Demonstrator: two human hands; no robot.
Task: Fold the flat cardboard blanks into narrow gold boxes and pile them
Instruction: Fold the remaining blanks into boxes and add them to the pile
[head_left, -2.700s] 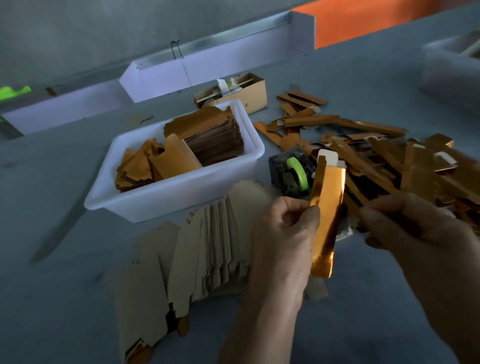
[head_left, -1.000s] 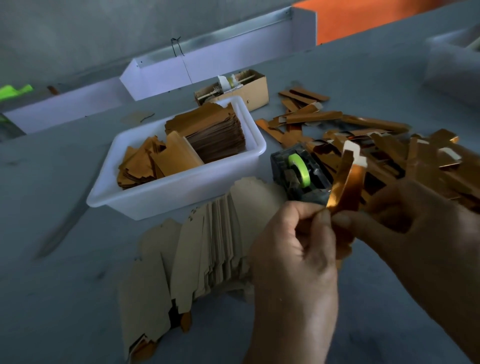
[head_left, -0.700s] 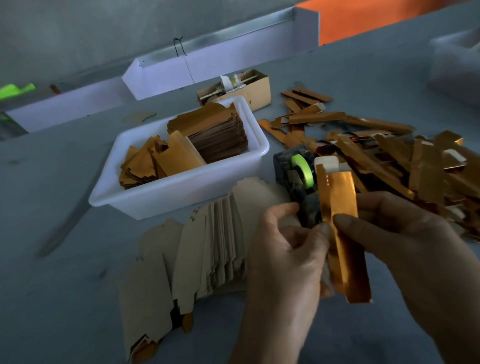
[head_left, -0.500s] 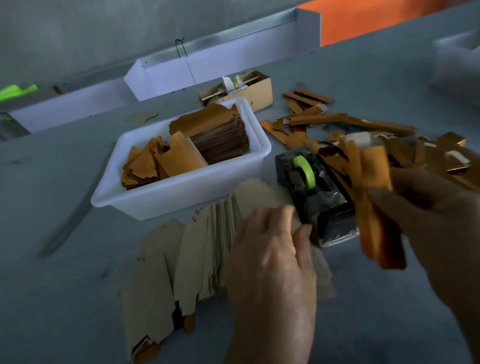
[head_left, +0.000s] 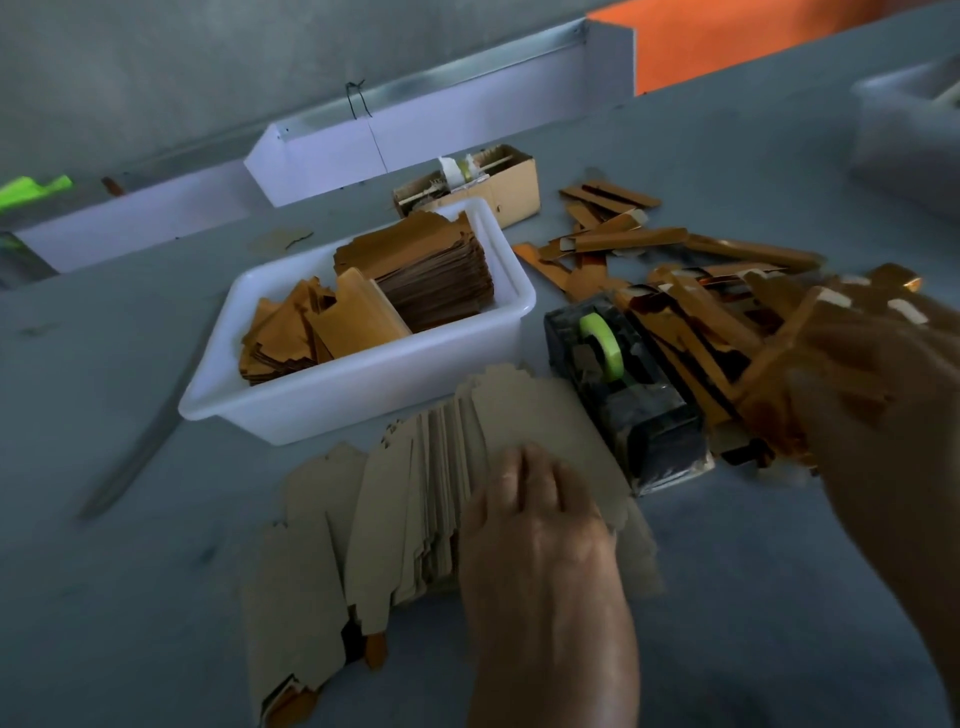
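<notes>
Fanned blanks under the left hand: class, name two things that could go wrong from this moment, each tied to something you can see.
1. The left hand rests on closely overlapped fanned blanks; it may lift several at once or scatter the fan.
2. The right hand is blurred over the pile of gold boxes, its grip unclear; a careless drop there could knock boxes against the tape dispenser beside the pile.

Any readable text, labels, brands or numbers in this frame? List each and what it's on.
None readable.
Small brown cardboard box behind the white plastic tub: no print legible.
Black tape dispenser with green roll: no brand or label visible.
Flat grey-brown cardboard blanks under the left hand: plain.
Pile of folded gold boxes: plain foil; those by the right hand are motion-blurred.
</notes>
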